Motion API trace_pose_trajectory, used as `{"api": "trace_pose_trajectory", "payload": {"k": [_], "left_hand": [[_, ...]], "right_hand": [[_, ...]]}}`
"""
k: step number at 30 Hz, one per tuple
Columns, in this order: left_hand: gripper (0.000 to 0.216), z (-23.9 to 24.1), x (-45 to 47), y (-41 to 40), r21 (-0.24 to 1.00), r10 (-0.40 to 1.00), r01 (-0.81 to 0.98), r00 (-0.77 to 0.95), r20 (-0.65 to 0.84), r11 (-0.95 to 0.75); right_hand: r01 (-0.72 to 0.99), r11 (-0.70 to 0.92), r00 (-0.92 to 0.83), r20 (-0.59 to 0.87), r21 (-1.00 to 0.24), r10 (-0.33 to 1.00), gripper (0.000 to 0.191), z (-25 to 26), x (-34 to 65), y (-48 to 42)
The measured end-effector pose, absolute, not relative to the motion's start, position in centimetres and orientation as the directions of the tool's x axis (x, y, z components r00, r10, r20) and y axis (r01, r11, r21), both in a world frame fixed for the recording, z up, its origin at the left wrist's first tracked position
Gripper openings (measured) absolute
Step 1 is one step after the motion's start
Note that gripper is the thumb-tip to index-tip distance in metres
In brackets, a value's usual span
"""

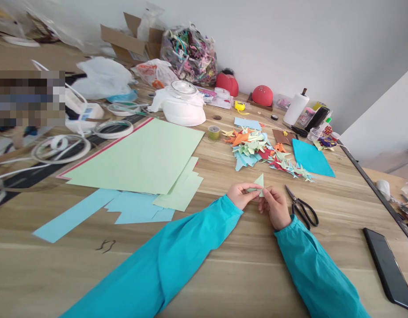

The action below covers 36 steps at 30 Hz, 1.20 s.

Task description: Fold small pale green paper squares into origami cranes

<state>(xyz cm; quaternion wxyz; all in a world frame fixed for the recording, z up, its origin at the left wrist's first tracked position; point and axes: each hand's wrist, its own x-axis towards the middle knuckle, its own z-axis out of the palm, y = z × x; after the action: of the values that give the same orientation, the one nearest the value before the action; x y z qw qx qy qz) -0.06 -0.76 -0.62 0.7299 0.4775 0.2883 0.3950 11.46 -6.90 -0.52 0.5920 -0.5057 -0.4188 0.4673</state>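
Head view, hands [238, 195] [278, 210] pinching green paper [261, 180], scissors [294, 200] just right, paper pile [255, 145] beyond, sheets [140, 159] left

On the table [217, 278], big paper sheets [137, 159] lie left of the small folded paper [261, 180], scissors [294, 201] lie right of it, and the phone [386, 267] lies farther right. Paper shapes [255, 146] sit behind it

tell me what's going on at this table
A person's left hand and right hand, in turquoise sleeves, hold a small, folded, pale green paper piece over a wood-grain table. Beyond them lies a heap of folded paper shapes in several colours. Black-handled scissors lie beside the right hand, and a large pale green paper sheet lies to the left.
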Motion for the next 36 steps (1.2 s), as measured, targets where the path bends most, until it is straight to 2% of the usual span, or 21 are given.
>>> {"api": "trace_pose_trajectory", "payload": {"k": [9,19,24,29,36], "left_hand": [[0.035,-1.25,-0.42,-0.38,0.985,0.861,-0.137,0.509,-0.017,0.101],[0.044,-0.53,-0.45,-0.62,0.970,0.864,-0.182,0.501,-0.047,0.158],[0.038,-0.40,-0.37,-0.80,0.979,0.880,-0.167,0.474,-0.027,0.121],[0.037,-0.65,-0.20,-0.41,0.977,0.902,-0.169,0.430,-0.047,0.132],[0.039,-0.52,-0.35,-0.39,0.980,0.901,-0.140,0.429,-0.066,0.138]], "right_hand": [[-0.158,0.044,0.190,0.014,-0.986,0.982,0.021,-0.60,11.71,-6.92],[-0.233,0.034,0.209,-0.016,-0.972,0.978,0.023,-0.25,11.59,-6.94],[-0.231,0.034,0.211,-0.016,-0.972,0.977,0.025,-0.28,11.56,-6.95],[-0.299,0.063,0.211,-0.001,-0.952,0.977,0.020,-0.11,11.49,-6.92],[-0.303,0.105,0.251,0.027,-0.947,0.968,0.013,-0.24,11.46,-6.96]]}}
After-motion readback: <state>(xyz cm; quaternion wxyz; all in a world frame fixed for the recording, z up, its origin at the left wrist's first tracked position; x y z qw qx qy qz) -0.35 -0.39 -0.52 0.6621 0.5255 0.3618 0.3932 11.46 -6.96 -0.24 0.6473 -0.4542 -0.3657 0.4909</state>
